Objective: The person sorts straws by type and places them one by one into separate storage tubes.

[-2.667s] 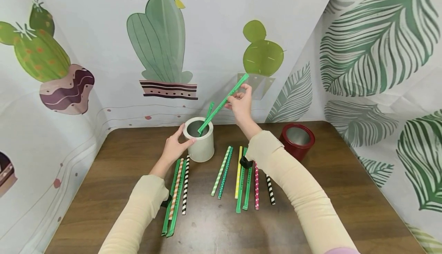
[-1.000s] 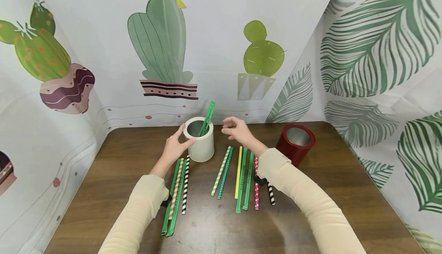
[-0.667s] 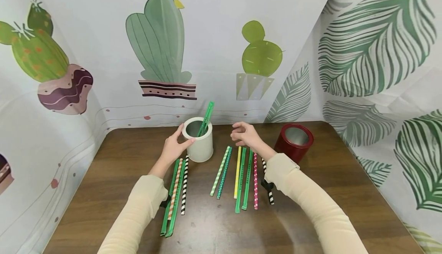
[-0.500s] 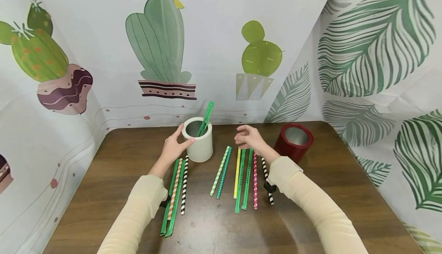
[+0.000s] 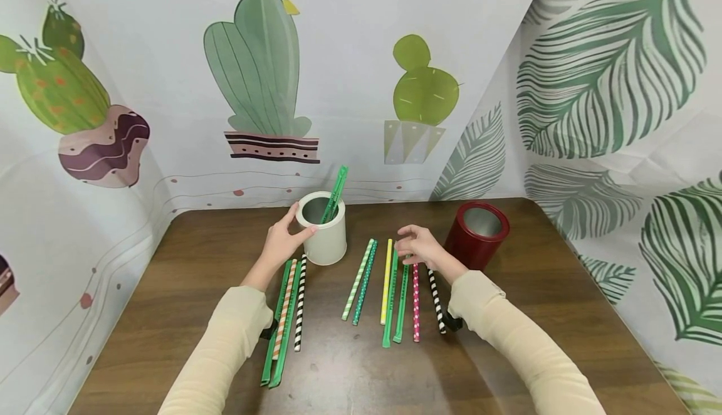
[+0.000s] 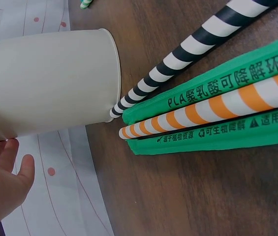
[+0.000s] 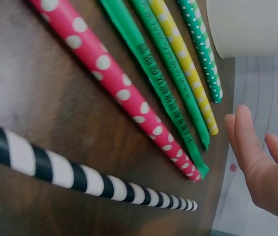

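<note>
In the head view my left hand (image 5: 279,242) holds the white can (image 5: 328,244) by its left side, thumb and index finger at the rim. Two green-wrapped straws (image 5: 340,184) lean inside this can, their tops above the rim. Fingers loosely bent and holding nothing, my right hand (image 5: 422,247) hovers over the far ends of the right-hand straws. Below it lie a yellow straw (image 5: 387,283), two green-wrapped straws (image 5: 402,305) and a pink dotted straw (image 5: 416,308). In the right wrist view the right hand (image 7: 262,162) is apart from the straws.
A black-and-white striped straw (image 5: 436,302) lies rightmost, before the red can (image 5: 477,236). Light-green striped (image 5: 358,282) and teal dotted (image 5: 365,286) straws lie mid-table. By my left wrist lie green-wrapped straws (image 6: 198,140), an orange-striped straw (image 6: 207,110) and another black-and-white straw (image 6: 178,59).
My right hand has let a green-wrapped straw drop into the white can, then moved right and toward me, over the straws. My left hand has stayed on the can.
</note>
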Demonstrator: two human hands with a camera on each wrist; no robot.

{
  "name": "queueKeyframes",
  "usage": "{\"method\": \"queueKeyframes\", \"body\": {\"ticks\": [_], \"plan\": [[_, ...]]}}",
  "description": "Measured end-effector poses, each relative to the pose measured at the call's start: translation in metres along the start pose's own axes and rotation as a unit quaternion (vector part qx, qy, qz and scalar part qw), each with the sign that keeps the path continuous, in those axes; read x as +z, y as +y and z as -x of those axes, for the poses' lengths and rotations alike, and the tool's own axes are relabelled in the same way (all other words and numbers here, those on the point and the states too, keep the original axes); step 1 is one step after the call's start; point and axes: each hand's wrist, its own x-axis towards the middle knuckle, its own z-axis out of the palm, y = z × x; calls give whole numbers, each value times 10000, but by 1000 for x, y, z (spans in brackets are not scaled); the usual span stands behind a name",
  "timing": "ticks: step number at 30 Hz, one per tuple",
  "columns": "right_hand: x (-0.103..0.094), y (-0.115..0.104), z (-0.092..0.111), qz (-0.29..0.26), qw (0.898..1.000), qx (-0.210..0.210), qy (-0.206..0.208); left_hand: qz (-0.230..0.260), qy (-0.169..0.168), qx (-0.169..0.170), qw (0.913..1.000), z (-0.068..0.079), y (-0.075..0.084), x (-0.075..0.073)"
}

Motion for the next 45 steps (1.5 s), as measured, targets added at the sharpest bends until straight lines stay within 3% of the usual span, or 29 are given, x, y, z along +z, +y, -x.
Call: {"method": "queueKeyframes", "body": {"ticks": [12,22,32,45], "plan": [[-2,17,3,417,9986,328,-40,27,55,24,10000,1,-1,0],[1,24,7,725,9972,131,129,6,62,-2,10000,2,0,0],[15,30,4,978,9947,-187,273,-65,69,25,10000,0,1,0],[35,44,-2,1660,9806,-650,819,8,99,43,9999,1,3,1]]}}
